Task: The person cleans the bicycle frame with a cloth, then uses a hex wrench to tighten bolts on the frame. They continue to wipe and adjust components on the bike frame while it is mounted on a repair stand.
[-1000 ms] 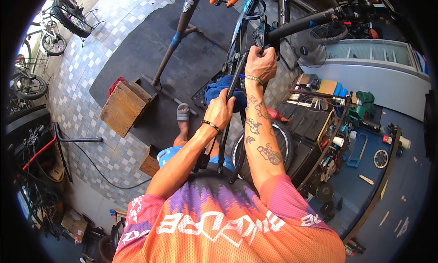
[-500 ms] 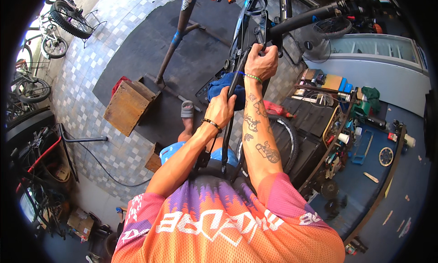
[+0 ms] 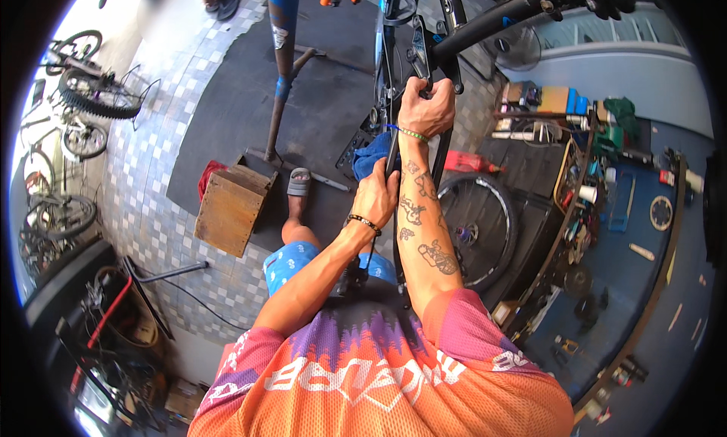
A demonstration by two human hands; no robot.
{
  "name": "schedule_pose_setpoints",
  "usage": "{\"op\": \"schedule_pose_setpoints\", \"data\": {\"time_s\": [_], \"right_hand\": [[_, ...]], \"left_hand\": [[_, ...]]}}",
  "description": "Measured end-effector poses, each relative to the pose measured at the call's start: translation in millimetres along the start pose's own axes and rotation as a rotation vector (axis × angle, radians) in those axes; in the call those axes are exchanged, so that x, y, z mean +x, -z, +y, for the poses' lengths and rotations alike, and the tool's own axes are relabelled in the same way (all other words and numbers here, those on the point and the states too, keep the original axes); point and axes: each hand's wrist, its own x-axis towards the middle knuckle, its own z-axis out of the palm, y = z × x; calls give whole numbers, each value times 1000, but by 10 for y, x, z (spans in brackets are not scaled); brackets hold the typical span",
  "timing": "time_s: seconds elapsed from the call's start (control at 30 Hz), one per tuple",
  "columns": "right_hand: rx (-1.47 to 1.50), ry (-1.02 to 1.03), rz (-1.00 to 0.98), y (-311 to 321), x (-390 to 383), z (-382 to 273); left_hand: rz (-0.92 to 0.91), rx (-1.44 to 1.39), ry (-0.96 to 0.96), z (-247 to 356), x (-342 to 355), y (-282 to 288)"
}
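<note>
From my end, the bike frame (image 3: 485, 35) ran from the far side down between both arms. The left hand (image 3: 373, 195) had its fingers curled round a black tube (image 3: 392, 161), blue cloth (image 3: 368, 160) just beside it. The right hand (image 3: 426, 110) was bunched tight by the linkage (image 3: 418, 52); couldn't tell what it gripped. Looked midway to me: a wheel (image 3: 470, 232) sat apart on the right, and that hand hid whether the joint was done.
</note>
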Motion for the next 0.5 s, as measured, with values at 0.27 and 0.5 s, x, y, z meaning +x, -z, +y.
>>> {"op": "schedule_pose_setpoints", "data": {"time_s": [0.27, 0.5], "right_hand": [[16, -42, 29, 78, -200, 12], [10, -182, 77, 2, -260, -74]], "left_hand": [[-102, -38, 2, -123, 69, 109], [-204, -151, -51, -263, 126, 189]]}}
